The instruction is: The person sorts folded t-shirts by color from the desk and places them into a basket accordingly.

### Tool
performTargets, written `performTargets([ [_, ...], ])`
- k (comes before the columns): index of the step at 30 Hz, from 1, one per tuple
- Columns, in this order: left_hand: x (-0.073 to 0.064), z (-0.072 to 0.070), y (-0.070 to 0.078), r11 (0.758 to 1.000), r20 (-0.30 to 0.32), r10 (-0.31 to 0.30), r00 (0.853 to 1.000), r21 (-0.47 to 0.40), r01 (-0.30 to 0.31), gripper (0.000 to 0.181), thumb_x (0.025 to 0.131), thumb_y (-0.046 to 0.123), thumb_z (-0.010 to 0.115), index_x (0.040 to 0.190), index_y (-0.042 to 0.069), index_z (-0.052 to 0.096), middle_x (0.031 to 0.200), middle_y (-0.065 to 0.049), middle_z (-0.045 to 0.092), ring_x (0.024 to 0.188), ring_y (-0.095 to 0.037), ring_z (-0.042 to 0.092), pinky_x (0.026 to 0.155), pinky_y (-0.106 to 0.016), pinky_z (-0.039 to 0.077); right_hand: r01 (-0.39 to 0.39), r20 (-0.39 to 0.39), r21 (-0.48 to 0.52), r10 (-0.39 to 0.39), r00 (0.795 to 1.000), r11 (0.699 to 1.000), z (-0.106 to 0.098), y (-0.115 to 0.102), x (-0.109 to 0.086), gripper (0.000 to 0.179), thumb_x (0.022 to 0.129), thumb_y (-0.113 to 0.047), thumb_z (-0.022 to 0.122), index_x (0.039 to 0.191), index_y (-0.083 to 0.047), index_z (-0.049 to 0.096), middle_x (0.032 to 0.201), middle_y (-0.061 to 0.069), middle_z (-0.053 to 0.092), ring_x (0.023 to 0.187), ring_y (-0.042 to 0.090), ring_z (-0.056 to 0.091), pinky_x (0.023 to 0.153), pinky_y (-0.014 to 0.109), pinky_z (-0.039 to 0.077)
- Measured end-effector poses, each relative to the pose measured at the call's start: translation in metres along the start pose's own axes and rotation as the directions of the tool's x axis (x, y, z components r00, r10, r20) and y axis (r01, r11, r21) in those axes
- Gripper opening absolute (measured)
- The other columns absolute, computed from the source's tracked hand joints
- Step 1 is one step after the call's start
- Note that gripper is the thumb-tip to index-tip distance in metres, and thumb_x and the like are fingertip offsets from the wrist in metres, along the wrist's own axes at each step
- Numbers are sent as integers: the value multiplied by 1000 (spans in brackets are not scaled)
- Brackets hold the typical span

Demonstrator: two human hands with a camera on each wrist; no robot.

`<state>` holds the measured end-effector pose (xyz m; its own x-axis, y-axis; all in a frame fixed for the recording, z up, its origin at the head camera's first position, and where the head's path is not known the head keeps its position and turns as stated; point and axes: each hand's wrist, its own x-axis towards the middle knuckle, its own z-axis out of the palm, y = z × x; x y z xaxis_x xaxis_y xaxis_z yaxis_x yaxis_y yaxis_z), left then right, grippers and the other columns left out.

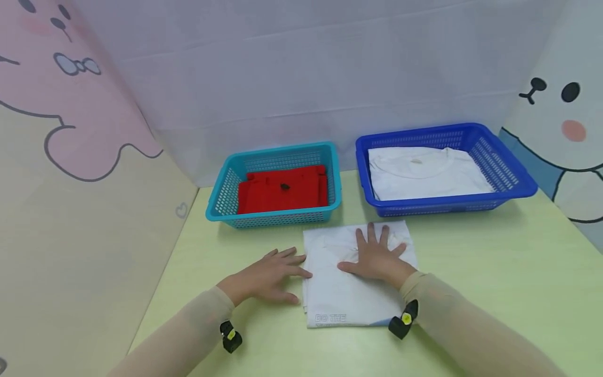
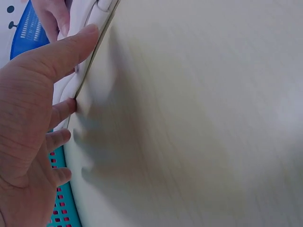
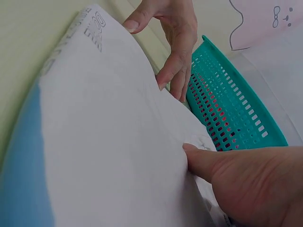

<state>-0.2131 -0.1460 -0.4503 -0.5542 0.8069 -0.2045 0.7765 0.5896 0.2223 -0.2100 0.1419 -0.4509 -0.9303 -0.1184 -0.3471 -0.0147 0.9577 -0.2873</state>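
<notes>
A white T-shirt (image 1: pixel 348 293) lies folded into a rough square on the table, with grey lettering and a bit of blue print along its near edge. My right hand (image 1: pixel 379 259) rests on its upper right part, fingers spread. At the shirt's left edge is my left hand (image 1: pixel 273 277), its fingers extended and the fingertips touching the fabric's side. In the left wrist view, the thumb and fingers of the left hand (image 2: pixel 28 113) are beside the layered folds. The right wrist view shows the right thumb (image 3: pixel 203 163) on the white cloth (image 3: pixel 113 127).
Behind the shirt, a teal basket (image 1: pixel 216 212) holds folded red clothing (image 1: pixel 282 193). To its right, a blue basket (image 1: pixel 513 183) contains a folded white shirt (image 1: pixel 424 175). A white sheet (image 1: pixel 320 68) hangs at the back, and cartoon-printed panels (image 1: pixel 85 173) flank the table.
</notes>
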Motion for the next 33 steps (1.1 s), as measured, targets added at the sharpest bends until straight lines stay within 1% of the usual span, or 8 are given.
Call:
performTargets([
  [7,-9,1,2,999,-25,-32,999,-23,31,61,78,68,50,131,39,46,145,-1,31,133,-30,24,101,-56,23,29,2,0,-29,1000,1000,0,-5,4,104,71,-76,49,147,-11,17,149,21,-1,130,49,-11,80,80,-3],
  [12,-5,-1,11,996,-94,-80,992,-54,76,64,81,64,49,135,30,44,140,-4,40,128,-28,34,101,-48,29,165,-15,50,-165,986,985,-13,11,-3,89,78,-68,49,145,-13,27,150,20,6,133,44,0,86,77,5],
  [14,-2,-3,15,991,-138,-119,983,-70,110,65,82,61,50,138,29,40,138,-5,42,126,-27,36,101,-46,30,237,-43,85,-234,971,968,-22,24,-11,83,82,-63,51,143,-11,31,149,21,9,134,43,6,92,72,13],
  [17,2,-6,21,980,-196,-189,962,-96,173,66,84,58,51,141,30,35,137,-8,43,125,-26,37,100,-47,30,309,-90,126,-299,950,943,-36,45,-23,77,84,-55,55,141,-9,35,147,23,13,132,44,12,97,64,20],
  [20,8,-8,25,967,-241,-250,938,-114,228,67,84,55,53,142,31,31,137,-9,42,124,-27,38,99,-48,30,321,-117,142,-307,945,936,-45,70,-32,76,84,-56,55,141,-10,35,147,24,15,131,45,15,97,62,23],
  [23,14,-9,29,953,-258,-301,918,-117,279,67,85,54,54,143,32,30,138,-10,41,124,-29,38,99,-50,30,328,-134,139,-311,941,934,-50,92,-37,77,84,-57,53,141,-8,35,145,28,17,129,47,18,96,63,23],
  [27,22,-10,30,943,-262,-332,906,-109,314,66,86,53,53,144,31,29,138,-11,41,123,-30,39,98,-52,30,360,-162,128,-339,927,924,-52,110,-40,77,84,-56,53,139,-5,36,141,32,22,125,50,23,94,64,25],
  [33,31,-8,27,928,-236,-371,898,-130,349,64,86,51,54,143,29,32,134,-8,46,119,-31,42,97,-52,31,405,-167,131,-382,909,905,-50,121,-34,72,85,-52,55,138,-6,39,136,28,37,122,47,33,95,60,29],
])
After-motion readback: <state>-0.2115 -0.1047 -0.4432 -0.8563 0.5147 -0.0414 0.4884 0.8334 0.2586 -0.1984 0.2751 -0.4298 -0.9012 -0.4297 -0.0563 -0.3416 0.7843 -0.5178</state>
